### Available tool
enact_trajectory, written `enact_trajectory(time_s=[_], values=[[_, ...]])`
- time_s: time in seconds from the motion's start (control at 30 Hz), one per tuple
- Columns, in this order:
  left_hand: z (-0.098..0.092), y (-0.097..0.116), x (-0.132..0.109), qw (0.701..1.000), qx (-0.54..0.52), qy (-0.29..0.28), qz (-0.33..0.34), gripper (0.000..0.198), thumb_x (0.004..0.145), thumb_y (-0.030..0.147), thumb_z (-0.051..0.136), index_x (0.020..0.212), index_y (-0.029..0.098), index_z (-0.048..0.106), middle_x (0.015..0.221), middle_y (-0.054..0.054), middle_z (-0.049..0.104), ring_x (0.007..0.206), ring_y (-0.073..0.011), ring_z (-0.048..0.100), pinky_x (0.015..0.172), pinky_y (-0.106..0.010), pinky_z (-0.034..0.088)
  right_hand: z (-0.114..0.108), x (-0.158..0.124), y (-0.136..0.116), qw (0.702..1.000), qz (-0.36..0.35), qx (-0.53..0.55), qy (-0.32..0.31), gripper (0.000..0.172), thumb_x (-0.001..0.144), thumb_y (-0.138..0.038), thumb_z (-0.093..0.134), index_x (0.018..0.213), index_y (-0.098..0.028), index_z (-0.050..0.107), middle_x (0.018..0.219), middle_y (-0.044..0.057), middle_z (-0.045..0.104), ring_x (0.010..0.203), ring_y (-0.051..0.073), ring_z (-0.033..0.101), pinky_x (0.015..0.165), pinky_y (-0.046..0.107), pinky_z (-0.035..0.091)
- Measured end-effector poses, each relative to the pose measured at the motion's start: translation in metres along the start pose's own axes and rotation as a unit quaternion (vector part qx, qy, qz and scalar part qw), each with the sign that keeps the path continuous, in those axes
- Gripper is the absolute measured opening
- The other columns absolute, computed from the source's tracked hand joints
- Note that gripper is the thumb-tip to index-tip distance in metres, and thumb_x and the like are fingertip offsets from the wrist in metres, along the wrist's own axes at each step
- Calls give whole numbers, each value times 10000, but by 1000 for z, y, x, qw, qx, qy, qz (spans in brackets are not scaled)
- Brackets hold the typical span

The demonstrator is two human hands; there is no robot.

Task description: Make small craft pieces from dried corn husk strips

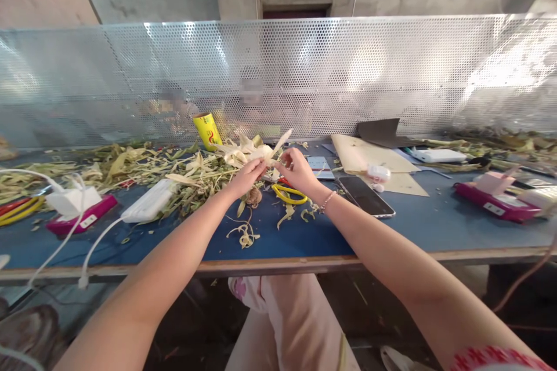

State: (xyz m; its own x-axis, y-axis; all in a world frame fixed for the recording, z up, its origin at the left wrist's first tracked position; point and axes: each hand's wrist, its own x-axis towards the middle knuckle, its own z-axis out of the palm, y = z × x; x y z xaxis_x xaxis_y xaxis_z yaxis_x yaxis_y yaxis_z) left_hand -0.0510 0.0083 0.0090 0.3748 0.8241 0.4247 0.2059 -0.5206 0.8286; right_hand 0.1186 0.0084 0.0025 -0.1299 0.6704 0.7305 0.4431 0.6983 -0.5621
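Near the middle of the table, my left hand [248, 178] is closed on a bundle of pale dried husk [249, 152], its petal-like strips fanning out above the fingers. My right hand [301, 171] is beside it, thumb and fingertips pinched at the bundle's right side. The exact grip point is small and partly hidden by the fingers. Just below the right hand lie scissors with yellow handles [290, 195]. A brownish dried clump [253, 197] sits under the left hand, and curled husk scraps [246, 236] are on the blue tabletop [278, 243].
A heap of dried leaves [191, 185] spreads to the left, with a yellow can [208, 131] behind. Magenta power strips [82, 214] and a white power bank [150, 200] have trailing cables. A phone [366, 197] lies right, near paper sheets [361, 153]. A perforated metal screen [278, 69] borders the back.
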Motion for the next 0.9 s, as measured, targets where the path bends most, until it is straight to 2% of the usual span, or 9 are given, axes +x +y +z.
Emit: enact_trajectory(time_s=[0.07,0.13,0.27,0.43,0.57,0.63,0.7,0.8,0.9], values=[[1,-1,0,998,61,4,6,315,791,467,442,708,165,483,585,12,411,553,-108,378,548,-239,313,-3,0,-5,1000,-15,19,20,178,708,-268,558,826,-186,453,813,21,464,666,110,442,596,262,420],[2,0,0,996,88,4,14,277,799,440,435,777,171,498,616,7,432,577,-118,396,571,-247,327,-4,0,-10,998,-22,51,8,139,726,-245,532,826,-184,458,833,29,464,653,104,450,570,253,422],[4,6,-2,994,103,3,29,272,808,410,412,698,169,475,621,0,431,614,-129,415,623,-261,347,-3,-1,-13,994,-27,107,-8,61,748,-233,496,777,-184,472,786,22,484,666,107,491,560,246,430],[6,3,-1,998,58,11,13,212,768,366,470,684,173,450,618,14,417,606,-118,407,605,-251,332,0,-2,-9,992,-15,127,-1,72,746,-259,502,742,-188,493,732,10,521,660,107,511,558,242,439],[8,2,0,1000,-13,17,-19,161,750,322,493,748,187,405,570,48,381,509,-84,354,508,-214,283,-1,-2,-11,991,-16,134,19,89,723,-272,528,712,-185,512,741,16,532,662,112,521,566,252,447],[9,4,-1,999,-37,23,-22,157,759,294,484,787,207,356,530,72,359,457,-75,317,470,-198,248,-2,-3,-13,987,4,157,29,91,716,-271,530,712,-182,508,733,16,539,655,114,526,572,258,449],[8,8,-3,999,-37,30,-7,170,766,279,483,815,221,330,539,75,398,450,-76,336,466,-192,257,-2,-2,-14,983,34,178,38,87,713,-263,525,717,-181,496,694,6,538,630,112,521,571,262,445],[8,14,-6,998,17,34,41,131,766,265,494,821,212,387,669,18,514,570,-102,465,547,-214,353,-1,-1,-12,979,70,184,50,93,696,-251,535,705,-185,470,636,-17,522,584,103,501,557,258,438],[9,20,-7,989,104,15,100,59,760,208,498,815,194,511,808,-46,567,804,-165,526,730,-273,402,1,0,-11,973,99,202,48,110,694,-254,533,705,-192,443,619,-28,518,554,96,504,546,255,454]])
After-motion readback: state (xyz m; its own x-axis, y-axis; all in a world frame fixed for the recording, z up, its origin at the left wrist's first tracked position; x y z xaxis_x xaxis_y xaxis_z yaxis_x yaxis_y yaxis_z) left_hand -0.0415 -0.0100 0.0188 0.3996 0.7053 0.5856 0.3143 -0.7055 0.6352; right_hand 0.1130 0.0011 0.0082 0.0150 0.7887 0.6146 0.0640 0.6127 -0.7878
